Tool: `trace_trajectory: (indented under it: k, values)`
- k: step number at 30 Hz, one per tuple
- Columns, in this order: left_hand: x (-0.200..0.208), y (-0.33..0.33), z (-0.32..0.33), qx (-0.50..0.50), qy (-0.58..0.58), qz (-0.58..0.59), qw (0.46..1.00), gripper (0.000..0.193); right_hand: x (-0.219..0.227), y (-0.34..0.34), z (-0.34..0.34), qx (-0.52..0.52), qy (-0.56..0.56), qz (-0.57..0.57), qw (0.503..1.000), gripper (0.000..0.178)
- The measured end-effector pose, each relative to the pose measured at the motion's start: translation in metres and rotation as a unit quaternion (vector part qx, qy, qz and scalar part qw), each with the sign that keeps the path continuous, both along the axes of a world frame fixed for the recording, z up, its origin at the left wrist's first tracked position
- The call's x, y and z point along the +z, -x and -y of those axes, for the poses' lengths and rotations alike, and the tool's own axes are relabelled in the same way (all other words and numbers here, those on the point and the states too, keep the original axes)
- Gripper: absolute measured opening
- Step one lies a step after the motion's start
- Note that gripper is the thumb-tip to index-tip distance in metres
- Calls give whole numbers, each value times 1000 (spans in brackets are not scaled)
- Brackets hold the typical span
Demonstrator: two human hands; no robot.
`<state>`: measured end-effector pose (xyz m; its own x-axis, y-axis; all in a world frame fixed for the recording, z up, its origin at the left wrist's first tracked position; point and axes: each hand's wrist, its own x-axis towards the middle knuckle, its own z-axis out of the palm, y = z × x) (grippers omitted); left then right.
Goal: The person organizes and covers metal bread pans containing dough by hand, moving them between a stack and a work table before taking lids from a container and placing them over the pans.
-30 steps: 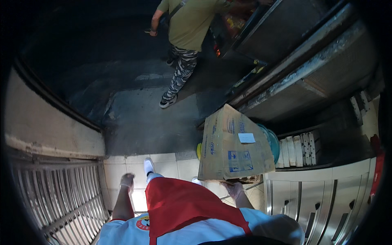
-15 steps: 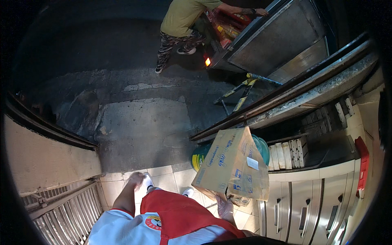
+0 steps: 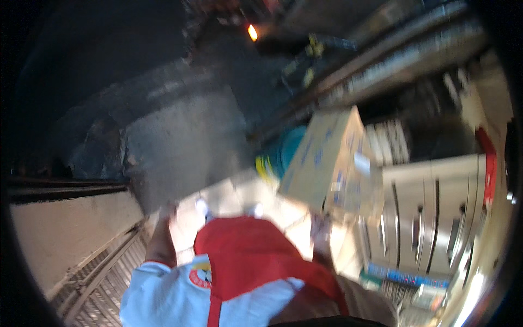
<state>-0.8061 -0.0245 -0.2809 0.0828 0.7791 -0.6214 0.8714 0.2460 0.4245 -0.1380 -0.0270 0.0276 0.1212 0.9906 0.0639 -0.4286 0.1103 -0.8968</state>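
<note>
The right hand (image 3: 320,231) is at the near lower edge of a large brown cardboard box with blue print (image 3: 316,158), grasping it there; its fingertips are hidden by the cardboard. The box is held up over the pale square-tiled floor (image 3: 242,191), just off the left edge of a silver metal cabinet with long dark handles (image 3: 406,212). It sits tilted, with 1 ridge running lengthwise between 2 visible faces, and a white rectangular paper label (image 3: 362,162) is on the right face.

The left hand (image 3: 170,210) hangs well apart from the box, near the left edge of the tiled floor. It is blurred, so I cannot tell whether its fingers are released or clenched.

A round teal bucket with a yellow band (image 3: 291,146) stands behind the box, by the far edge of the tiles. Whitish flat slabs in a row (image 3: 388,143) lie beyond the cabinet's far left corner, and a bright red object (image 3: 486,169) is at its far right corner. 2 white shoes (image 3: 202,207) show on the tiles ahead of a red cloth apron (image 3: 248,245).
</note>
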Motion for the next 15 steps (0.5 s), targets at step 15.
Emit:
trace_trajectory:
  k: [15]
  values:
    - [-28, -96, -41, 112, 113, 116, 980, 47, 45, -80, 32, -201, 255, 223, 919, 40]
